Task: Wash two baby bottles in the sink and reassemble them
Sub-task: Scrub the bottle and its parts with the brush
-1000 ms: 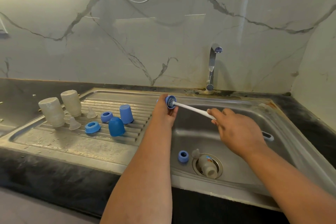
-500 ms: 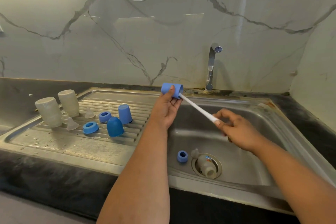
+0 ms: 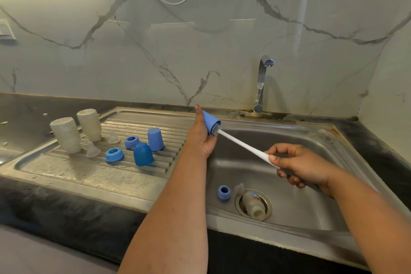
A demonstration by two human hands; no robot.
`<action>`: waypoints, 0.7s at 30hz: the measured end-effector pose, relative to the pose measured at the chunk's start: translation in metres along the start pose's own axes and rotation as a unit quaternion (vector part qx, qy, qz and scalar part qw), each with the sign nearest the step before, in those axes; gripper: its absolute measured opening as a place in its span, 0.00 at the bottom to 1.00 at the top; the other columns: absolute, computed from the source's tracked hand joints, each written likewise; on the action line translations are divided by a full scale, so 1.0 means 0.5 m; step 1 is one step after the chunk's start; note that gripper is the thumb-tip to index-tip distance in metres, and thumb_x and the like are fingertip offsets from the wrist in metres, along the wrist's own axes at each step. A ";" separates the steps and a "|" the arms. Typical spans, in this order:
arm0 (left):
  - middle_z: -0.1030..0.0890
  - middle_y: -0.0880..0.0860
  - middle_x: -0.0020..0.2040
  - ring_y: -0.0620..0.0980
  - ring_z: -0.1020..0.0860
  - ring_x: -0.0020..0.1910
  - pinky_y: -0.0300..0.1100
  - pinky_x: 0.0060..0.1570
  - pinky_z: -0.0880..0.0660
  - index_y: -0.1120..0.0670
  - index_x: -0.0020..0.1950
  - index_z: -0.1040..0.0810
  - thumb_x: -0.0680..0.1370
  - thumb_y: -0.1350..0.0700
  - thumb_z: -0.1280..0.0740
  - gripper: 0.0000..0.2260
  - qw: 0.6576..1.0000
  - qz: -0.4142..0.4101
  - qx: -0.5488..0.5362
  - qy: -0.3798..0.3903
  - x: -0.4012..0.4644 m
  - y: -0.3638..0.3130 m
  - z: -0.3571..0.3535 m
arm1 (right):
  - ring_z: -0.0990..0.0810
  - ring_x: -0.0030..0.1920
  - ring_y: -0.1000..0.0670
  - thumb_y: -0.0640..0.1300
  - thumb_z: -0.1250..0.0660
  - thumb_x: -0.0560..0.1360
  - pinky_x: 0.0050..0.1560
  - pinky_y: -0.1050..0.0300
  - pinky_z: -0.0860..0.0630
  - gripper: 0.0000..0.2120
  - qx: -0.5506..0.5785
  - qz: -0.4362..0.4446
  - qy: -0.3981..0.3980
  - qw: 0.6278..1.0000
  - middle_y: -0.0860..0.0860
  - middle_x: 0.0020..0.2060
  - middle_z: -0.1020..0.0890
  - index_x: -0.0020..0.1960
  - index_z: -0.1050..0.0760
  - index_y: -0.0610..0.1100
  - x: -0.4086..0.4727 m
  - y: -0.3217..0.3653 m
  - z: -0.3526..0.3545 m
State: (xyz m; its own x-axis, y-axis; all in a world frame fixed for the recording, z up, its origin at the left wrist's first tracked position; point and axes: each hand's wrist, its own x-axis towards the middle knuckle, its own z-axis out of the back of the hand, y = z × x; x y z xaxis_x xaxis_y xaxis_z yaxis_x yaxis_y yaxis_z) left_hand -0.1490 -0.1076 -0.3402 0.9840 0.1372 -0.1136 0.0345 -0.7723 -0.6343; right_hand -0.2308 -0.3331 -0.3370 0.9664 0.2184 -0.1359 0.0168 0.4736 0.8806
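Plastic, silicone and steel fill the scene. The left hand (image 3: 201, 140) grips a smooth, tapered blue cap (image 3: 210, 123) over the back edge of the basin, its open mouth turned toward the right. The bristled head of a bottle brush (image 3: 243, 145) sits inside that mouth, and its thin white stem slants down to the right hand (image 3: 299, 168), whose fingers pinch the stem and curl round the darker handle end.

On the ribbed steel drainboard (image 3: 66, 171), speckled with small flecks, stand 2 cloudy, frosted bottles (image 3: 66, 135) upside down, side by side near the left edge. Just beside them are 2 translucent cone-shaped teats (image 3: 92, 150). Further right lie 2 blue threaded rings (image 3: 113, 154), each with a round hole, then 2 more blue caps (image 3: 143, 154) standing mouth down: 1 domed, 1 straighter and paler.

In the dull, scratched sink (image 3: 300, 207), a third bottle (image 3: 253, 204), clear with a printed mark, lies on its side across the round drain, open neck toward the camera. A translucent teat (image 3: 239, 188) rests touching its far end, and a blue ring (image 3: 224, 193) sits just to the left of it on the basin floor.

A curved chrome tap (image 3: 262, 82) rises from the rear rim against a glossy white marble-veined wall (image 3: 155, 40). The surrounding countertop (image 3: 55, 211) is dark and mottled.
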 end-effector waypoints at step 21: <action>0.22 0.60 0.49 0.54 0.21 0.48 0.47 0.53 0.22 0.60 0.53 0.27 0.80 0.56 0.34 0.08 0.998 -0.056 0.001 0.040 -0.006 -0.019 -0.021 | 0.29 0.30 0.56 0.50 0.39 0.81 0.29 0.62 0.32 0.18 -0.230 0.172 -0.182 0.940 0.56 0.33 0.25 0.66 0.32 0.68 0.010 -0.005 -0.032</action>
State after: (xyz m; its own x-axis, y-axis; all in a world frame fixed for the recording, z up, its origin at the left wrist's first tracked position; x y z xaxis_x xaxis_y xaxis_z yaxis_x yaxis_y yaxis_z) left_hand -0.1506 -0.1075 -0.3257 0.9846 0.1738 0.0194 0.1456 -0.7533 -0.6413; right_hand -0.2303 -0.3196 -0.3473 0.9191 0.1592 0.3604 -0.3454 0.7657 0.5426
